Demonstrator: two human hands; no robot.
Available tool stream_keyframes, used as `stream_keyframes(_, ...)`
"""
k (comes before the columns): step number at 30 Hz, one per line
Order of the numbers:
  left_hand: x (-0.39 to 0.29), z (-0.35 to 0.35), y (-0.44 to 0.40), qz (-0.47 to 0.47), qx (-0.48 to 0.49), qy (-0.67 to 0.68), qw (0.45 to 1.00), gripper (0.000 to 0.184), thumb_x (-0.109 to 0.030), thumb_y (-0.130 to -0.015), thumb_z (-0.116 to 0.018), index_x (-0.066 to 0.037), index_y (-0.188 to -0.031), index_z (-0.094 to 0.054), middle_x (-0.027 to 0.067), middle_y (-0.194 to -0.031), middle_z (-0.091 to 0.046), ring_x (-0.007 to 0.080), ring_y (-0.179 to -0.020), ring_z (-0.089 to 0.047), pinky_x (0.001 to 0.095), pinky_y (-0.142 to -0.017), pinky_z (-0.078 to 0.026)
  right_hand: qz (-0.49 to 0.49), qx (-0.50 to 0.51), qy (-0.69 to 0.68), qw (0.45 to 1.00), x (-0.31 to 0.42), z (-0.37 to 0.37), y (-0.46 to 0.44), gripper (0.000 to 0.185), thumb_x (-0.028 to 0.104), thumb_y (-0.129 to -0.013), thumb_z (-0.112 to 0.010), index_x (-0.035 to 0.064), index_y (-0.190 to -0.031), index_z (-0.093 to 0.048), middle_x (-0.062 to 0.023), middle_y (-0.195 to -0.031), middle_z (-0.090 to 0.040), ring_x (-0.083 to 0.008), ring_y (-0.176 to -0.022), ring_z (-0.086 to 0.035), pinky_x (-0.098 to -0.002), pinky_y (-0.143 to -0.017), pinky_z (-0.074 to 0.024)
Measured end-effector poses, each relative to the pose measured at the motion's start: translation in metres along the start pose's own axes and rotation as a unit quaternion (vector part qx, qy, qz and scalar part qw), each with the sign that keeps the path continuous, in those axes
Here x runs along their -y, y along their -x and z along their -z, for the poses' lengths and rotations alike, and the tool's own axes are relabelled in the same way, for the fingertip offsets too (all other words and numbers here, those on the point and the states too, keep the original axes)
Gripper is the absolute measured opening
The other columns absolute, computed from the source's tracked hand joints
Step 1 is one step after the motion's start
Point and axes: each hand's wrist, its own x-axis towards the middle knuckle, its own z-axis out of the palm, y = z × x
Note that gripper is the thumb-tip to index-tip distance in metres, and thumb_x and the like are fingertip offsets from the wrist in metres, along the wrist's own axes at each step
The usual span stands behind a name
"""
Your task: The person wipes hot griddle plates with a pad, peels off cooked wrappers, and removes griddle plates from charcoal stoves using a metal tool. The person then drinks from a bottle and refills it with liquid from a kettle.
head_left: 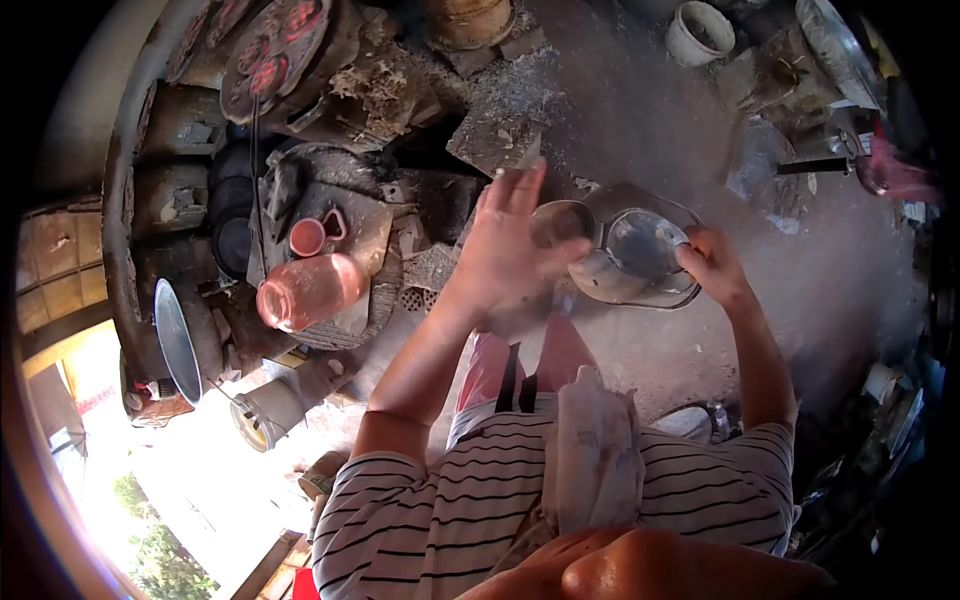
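In the head view my right hand [712, 264] grips the right rim of a metal bowl [640, 242]. A wider metal pan with an angular rim [640, 296] sits around or beneath that bowl; I cannot tell how they are joined. My left hand [510, 232] is raised at the left of the pan, fingers spread, slightly blurred. Close beside its palm is a round metal cup [562, 222], partly covered by the hand; whether they touch is unclear. A pinkish translucent jar [315, 290] lies further left, near a small pink mug [308, 237].
A round plate with glowing red spots [265, 75] stands at the upper left, with a long thin rod [256, 180] running down from it. A white bucket [700, 35] is at the upper right. Another bucket [268, 413] and a tilted metal basin [178, 340] are at the lower left.
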Motion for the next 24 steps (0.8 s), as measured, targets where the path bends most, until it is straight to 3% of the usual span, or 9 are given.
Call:
stream_keyframes(2,0.037,-0.066,-0.019,0.066,-0.029,0.058,0.996,0.079,-0.062,-0.084,-0.055,0.002,-0.130,-0.048,0.0135,-0.107,-0.061,0.0209,-0.103,-0.057,0.0349,-0.083,-0.047,-0.013,-0.012,-0.003,1.000,-0.037,0.011,-0.013,0.028,0.024,-0.082,-0.057,-0.0018,-0.070,-0.053,-0.0073,-0.059,-0.045,-0.0125,-0.057,-0.044,-0.0336,-0.053,-0.0349)
stream_keyframes(3,0.039,-0.081,-0.036,0.158,0.100,0.220,0.957,0.077,-0.065,-0.085,-0.049,0.001,-0.126,-0.052,0.0116,-0.106,-0.062,0.0189,-0.101,-0.057,0.0319,-0.082,-0.047,-0.018,-0.014,-0.005,1.000,-0.054,0.016,-0.020,0.028,0.023,-0.082,-0.057,-0.0014,-0.069,-0.052,-0.0070,-0.059,-0.044,-0.0123,-0.056,-0.043,-0.0338,-0.052,-0.0346)
stream_keyframes(4,0.036,-0.093,-0.054,0.279,0.202,0.334,0.877,0.078,-0.067,-0.087,-0.043,0.001,-0.121,-0.056,0.0098,-0.106,-0.063,0.0170,-0.098,-0.058,0.0290,-0.082,-0.046,-0.022,-0.017,-0.006,1.000,-0.073,0.020,-0.029,0.028,0.023,-0.081,-0.057,-0.0010,-0.069,-0.051,-0.0068,-0.058,-0.043,-0.0121,-0.056,-0.042,-0.0339,-0.052,-0.0342)
stream_keyframes(5,0.045,-0.090,-0.062,0.366,0.203,0.463,0.781,0.076,-0.068,-0.088,-0.040,0.000,-0.118,-0.059,0.0082,-0.103,-0.064,0.0155,-0.095,-0.059,0.0277,-0.081,-0.046,-0.018,-0.021,0.004,1.000,-0.074,0.007,-0.048,0.028,0.023,-0.082,-0.057,-0.0007,-0.068,-0.050,-0.0065,-0.058,-0.042,-0.0117,-0.056,-0.042,-0.0339,-0.052,-0.0339)
stream_keyframes(11,0.082,-0.174,-0.122,0.358,0.177,0.396,0.827,0.071,-0.065,-0.088,-0.041,-0.002,-0.114,-0.063,0.0078,-0.103,-0.066,0.0168,-0.094,-0.061,0.0287,-0.081,-0.047,-0.040,-0.049,-0.172,0.983,-0.190,-0.010,-0.115,0.025,0.023,-0.082,-0.053,0.0005,-0.075,-0.047,0.0001,-0.062,-0.044,-0.0096,-0.056,-0.044,-0.0303,-0.053,-0.0364)
stream_keyframes(12,0.086,-0.169,-0.128,0.348,0.167,0.392,0.835,0.070,-0.064,-0.088,-0.041,-0.002,-0.112,-0.064,0.0081,-0.105,-0.066,0.0172,-0.096,-0.061,0.0300,-0.084,-0.046,-0.066,-0.022,-0.169,0.983,-0.190,-0.012,-0.125,0.028,0.024,-0.083,-0.052,-0.0013,-0.093,-0.054,-0.0021,-0.077,-0.054,-0.0125,-0.069,-0.052,-0.0293,-0.064,-0.0419)
stream_keyframes(17,0.122,-0.210,-0.146,0.297,0.121,0.258,0.911,0.065,-0.059,-0.088,-0.045,0.000,-0.105,-0.067,0.0112,-0.104,-0.067,0.0183,-0.100,-0.060,0.0304,-0.089,-0.042,-0.065,-0.016,-0.163,0.984,-0.263,-0.068,-0.196,0.043,0.024,-0.085,-0.052,-0.0012,-0.119,-0.055,-0.0113,-0.110,-0.058,-0.0177,-0.099,-0.053,-0.0321,-0.087,-0.0420)
stream_keyframes(21,0.169,-0.248,-0.149,0.280,0.126,0.183,0.934,0.065,-0.057,-0.088,-0.046,0.003,-0.104,-0.067,0.0146,-0.105,-0.068,0.0224,-0.101,-0.060,0.0325,-0.089,-0.041,-0.051,-0.009,-0.257,0.965,-0.308,-0.131,-0.248,0.034,0.023,-0.085,-0.051,-0.0011,-0.108,-0.058,-0.0084,-0.098,-0.062,-0.0168,-0.092,-0.054,-0.0315,-0.083,-0.0424)
stream_keyframes(24,0.201,-0.280,-0.160,0.325,0.176,0.124,0.921,0.063,-0.058,-0.088,-0.045,-0.002,-0.104,-0.069,0.0143,-0.107,-0.067,0.0234,-0.104,-0.060,0.0331,-0.091,-0.040,-0.136,-0.008,-0.172,0.976,-0.336,-0.158,-0.281,0.028,0.026,-0.085,-0.047,0.0013,-0.094,-0.056,-0.0107,-0.090,-0.059,-0.0198,-0.084,-0.053,-0.0331,-0.078,-0.0407)
